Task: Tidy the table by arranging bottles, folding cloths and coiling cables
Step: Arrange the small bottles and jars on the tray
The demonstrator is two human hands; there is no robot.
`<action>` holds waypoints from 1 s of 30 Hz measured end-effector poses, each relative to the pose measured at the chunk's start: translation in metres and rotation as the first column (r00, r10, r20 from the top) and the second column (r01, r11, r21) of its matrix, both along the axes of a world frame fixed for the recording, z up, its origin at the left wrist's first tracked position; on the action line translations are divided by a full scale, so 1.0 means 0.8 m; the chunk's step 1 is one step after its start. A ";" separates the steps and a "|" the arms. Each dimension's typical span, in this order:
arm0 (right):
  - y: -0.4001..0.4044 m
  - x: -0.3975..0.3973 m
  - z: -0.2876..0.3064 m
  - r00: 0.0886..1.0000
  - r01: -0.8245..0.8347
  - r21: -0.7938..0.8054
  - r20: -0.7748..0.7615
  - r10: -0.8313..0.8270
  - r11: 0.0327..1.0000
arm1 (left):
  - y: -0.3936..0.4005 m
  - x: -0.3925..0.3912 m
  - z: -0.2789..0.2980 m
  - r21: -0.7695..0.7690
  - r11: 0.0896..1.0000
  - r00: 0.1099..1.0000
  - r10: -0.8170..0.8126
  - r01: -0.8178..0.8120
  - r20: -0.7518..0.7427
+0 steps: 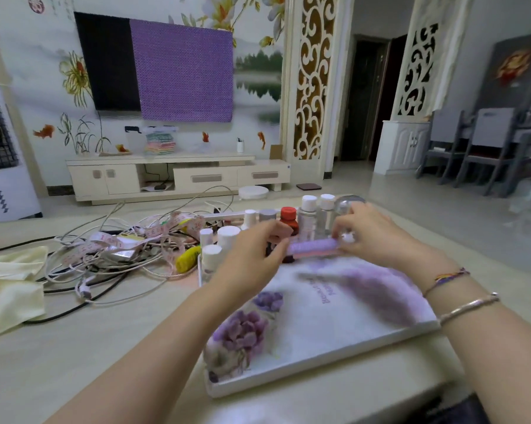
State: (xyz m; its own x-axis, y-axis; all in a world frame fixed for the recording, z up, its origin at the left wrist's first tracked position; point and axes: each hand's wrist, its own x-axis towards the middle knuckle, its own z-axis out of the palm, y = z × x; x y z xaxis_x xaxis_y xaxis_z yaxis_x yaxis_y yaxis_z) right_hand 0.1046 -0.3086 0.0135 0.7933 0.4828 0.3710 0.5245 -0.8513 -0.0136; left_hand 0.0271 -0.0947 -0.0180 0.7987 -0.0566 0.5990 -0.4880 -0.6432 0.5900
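Our right hand (pixel 371 237) and left hand (pixel 258 249) each pinch one end of a small lilac tube (pixel 314 247), held level over the tray's (pixel 319 359) far edge, prob. to slot it beside the bottles (pixel 307 217) lined up there. Cables (pixel 111 255) lie tangled off the tray's left edge, cloths (pixel 10 286) at the table's left edge.

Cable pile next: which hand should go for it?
Left, probably. The left hand is nearer the cable tangle, which lies on its side; the right hand would have to cross the tray.
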 end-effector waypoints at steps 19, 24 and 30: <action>-0.030 0.052 -0.051 0.924 0.378 -0.104 0.107 -0.367 0.920 | -0.013 0.016 -0.035 -0.131 0.988 0.988 0.060 -0.079 -0.141; 0.004 0.020 -0.031 0.963 0.259 -0.007 0.079 -0.258 0.966 | -0.003 0.003 -0.013 -0.299 0.948 0.992 0.083 -0.106 -0.091; 0.102 -0.062 0.003 0.983 -0.180 0.265 0.090 0.162 0.947 | 0.085 -0.019 0.018 -0.489 0.835 0.959 0.282 -0.251 -0.010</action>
